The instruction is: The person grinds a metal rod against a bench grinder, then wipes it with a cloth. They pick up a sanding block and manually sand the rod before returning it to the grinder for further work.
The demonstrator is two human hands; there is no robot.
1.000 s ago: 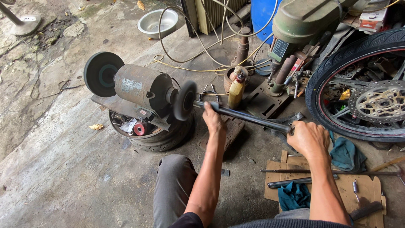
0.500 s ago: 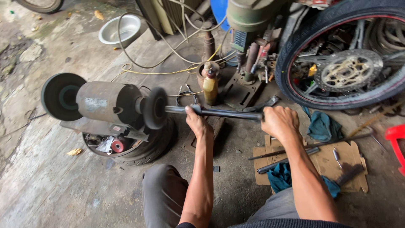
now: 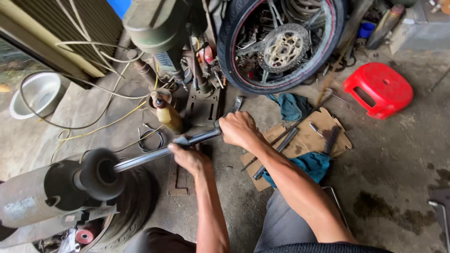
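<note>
Both hands closed around one long metal tube, held nearly level and slanting slightly up toward the right. Left hand gripping mid-length, fingers curled over the top of the tube; right hand clenched on the upper end, near a dark flat fitting sticking out past the knuckles. Far end of the tube pressed against the dark round wheel of a bench grinder, apparently touching its face. Grinder sitting on top of an old tyre laid flat on the concrete floor. Just beyond the tube, a small yellowish bottle standing upright beside a slotted metal base plate. Further back, a motorcycle wheel with brake disc, leaning upright. On the right, a flattened piece of cardboard carrying several loose hand tools and a teal rag; another teal rag closer to the wheel. Red plastic stool well apart on the right. White bowl at the left edge, ringed by loose cable.
</note>
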